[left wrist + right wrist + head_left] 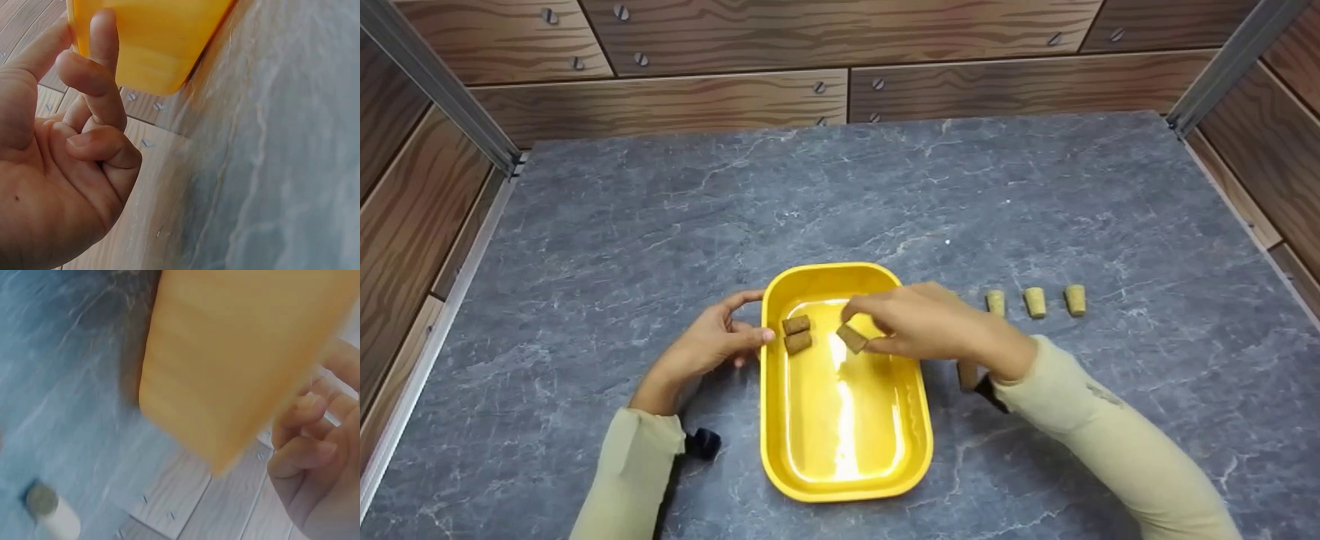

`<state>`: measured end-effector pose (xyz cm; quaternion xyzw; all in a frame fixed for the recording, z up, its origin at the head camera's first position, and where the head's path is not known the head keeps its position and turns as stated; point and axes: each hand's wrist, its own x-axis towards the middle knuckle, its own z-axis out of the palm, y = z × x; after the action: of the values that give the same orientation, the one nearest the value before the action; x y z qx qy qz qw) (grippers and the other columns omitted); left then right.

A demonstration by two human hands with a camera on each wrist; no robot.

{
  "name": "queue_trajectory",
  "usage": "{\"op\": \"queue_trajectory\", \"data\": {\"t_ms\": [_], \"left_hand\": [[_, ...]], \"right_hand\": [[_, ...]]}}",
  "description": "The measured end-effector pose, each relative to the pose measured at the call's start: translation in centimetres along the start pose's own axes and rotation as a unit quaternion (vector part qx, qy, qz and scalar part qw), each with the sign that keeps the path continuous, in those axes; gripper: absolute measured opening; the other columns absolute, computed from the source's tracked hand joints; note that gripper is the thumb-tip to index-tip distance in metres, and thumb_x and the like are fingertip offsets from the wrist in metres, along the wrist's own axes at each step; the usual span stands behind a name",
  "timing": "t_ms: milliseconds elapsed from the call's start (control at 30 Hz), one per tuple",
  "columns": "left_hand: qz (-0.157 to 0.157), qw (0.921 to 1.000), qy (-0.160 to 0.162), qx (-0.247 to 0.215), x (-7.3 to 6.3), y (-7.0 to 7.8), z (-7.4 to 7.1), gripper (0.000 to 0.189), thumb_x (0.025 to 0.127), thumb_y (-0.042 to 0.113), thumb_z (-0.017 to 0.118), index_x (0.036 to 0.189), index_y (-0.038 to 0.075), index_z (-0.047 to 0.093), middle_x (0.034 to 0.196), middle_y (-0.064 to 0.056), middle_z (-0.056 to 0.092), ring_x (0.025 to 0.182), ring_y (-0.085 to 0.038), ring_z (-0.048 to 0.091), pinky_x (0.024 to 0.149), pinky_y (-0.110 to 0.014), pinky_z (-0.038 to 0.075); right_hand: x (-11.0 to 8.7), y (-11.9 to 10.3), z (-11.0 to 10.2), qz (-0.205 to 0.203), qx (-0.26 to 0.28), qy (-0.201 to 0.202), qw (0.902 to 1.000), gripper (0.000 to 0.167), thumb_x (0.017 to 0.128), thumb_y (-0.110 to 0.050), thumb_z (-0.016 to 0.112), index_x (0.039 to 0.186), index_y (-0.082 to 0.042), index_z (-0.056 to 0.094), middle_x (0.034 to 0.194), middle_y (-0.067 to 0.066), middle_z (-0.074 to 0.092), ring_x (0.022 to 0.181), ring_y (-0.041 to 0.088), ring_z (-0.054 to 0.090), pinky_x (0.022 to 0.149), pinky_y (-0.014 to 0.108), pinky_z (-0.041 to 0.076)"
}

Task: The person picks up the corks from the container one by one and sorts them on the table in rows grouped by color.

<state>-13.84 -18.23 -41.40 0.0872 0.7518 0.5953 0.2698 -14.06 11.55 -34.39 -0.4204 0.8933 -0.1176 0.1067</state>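
A yellow tray [847, 491] with raised walls stands on the table in the head view. My left hand [701, 345] holds its left rim, the thumb at the edge and fingers against the outer wall [152, 50]. Over the tray, my right hand [922, 322] pinches a brown cork [852, 338] between thumb and index finger. Two more corks, an upper one [796, 325] and a lower one [798, 343], lie side by side on the tray floor near the left wall. The right wrist view shows the right hand [320, 444] beyond the tray's wall, its fingertips hidden.
Right of the tray, three pale tapered corks stand in a row: a left one [996, 302], a middle one [1035, 302] and a right one [1075, 300]. A brown piece [967, 376] sits partly hidden under my right wrist. Wood-patterned panels [720, 97] border the grey marbled table [660, 202].
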Motion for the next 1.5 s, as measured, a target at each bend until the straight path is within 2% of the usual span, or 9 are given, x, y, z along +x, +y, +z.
{"op": "queue_trajectory", "data": {"t_ms": [167,433,567,767,967,1167,1500], "left_hand": [[0.004,1.0000,-0.003,0.001,0.1,-0.1,-0.1,0.076,0.088,0.025,0.071,0.148,0.002,0.030,0.071,0.007,0.067,0.051,-0.006,0.049,0.052,-0.020,0.043],[0.002,0.9999,0.001,-0.013,0.1,0.0,-0.1,0.076,0.087,0.025,0.073,0.148,0.005,0.031,0.069,0.007,0.066,0.049,-0.006,0.049,0.052,-0.020,0.043],[0.000,0.9999,0.006,-0.012,0.0,0.0,-0.2,0.077,0.086,0.025,0.073,0.148,0.006,0.031,0.067,0.007,0.065,0.049,-0.006,0.048,0.053,-0.020,0.043],[0.009,0.9999,0.000,-0.006,0.1,-0.1,-0.1,0.076,0.088,0.025,0.072,0.148,0.003,0.030,0.068,0.006,0.066,0.049,-0.006,0.048,0.053,-0.020,0.042],[0.011,0.9999,-0.006,0.000,0.1,-0.2,-0.1,0.076,0.089,0.024,0.070,0.148,0.001,0.028,0.069,0.007,0.066,0.050,-0.006,0.048,0.052,-0.020,0.042],[0.007,1.0000,-0.003,-0.002,0.1,-0.3,-0.2,0.077,0.089,0.024,0.070,0.149,0.001,0.027,0.068,0.007,0.065,0.050,-0.005,0.048,0.053,-0.020,0.042],[0.006,1.0000,0.002,-0.005,0.0,-0.3,-0.1,0.075,0.088,0.023,0.071,0.148,0.002,0.030,0.067,0.007,0.065,0.049,-0.006,0.047,0.052,-0.020,0.042]], "right_hand": [[-2.3,1.3,-0.7,0.025,0.015,0.031,0.9991,0.031,0.089,-0.030,0.068,0.118,-0.020,0.061,0.071,-0.007,0.057,0.058,0.004,0.045,0.052,0.021,0.037],[-5.8,3.9,-0.9,0.069,0.040,0.051,0.9955,0.035,0.089,-0.032,0.069,0.121,-0.021,0.060,0.074,-0.009,0.058,0.060,0.002,0.046,0.055,0.020,0.042],[-7.3,4.6,-0.6,0.081,0.027,0.057,0.9947,0.034,0.089,-0.031,0.070,0.119,-0.020,0.060,0.074,-0.010,0.057,0.060,0.000,0.045,0.055,0.020,0.041],[-10.1,5.9,0.3,0.107,0.002,0.059,0.9925,0.033,0.086,-0.028,0.072,0.115,-0.018,0.060,0.070,-0.013,0.053,0.057,-0.001,0.041,0.052,0.018,0.037],[-12.7,7.4,1.5,0.160,0.001,0.033,0.9865,0.037,0.084,-0.031,0.074,0.115,-0.015,0.061,0.069,-0.013,0.053,0.058,-0.001,0.043,0.052,0.020,0.037],[-14.0,8.2,2.5,0.185,-0.003,0.006,0.9828,0.038,0.083,-0.034,0.073,0.114,-0.016,0.060,0.067,-0.013,0.052,0.055,0.000,0.042,0.050,0.022,0.036],[-14.3,8.1,3.3,0.191,-0.015,-0.012,0.9813,0.036,0.082,-0.036,0.074,0.109,-0.016,0.059,0.065,-0.011,0.052,0.054,0.004,0.042,0.047,0.025,0.033]]}}
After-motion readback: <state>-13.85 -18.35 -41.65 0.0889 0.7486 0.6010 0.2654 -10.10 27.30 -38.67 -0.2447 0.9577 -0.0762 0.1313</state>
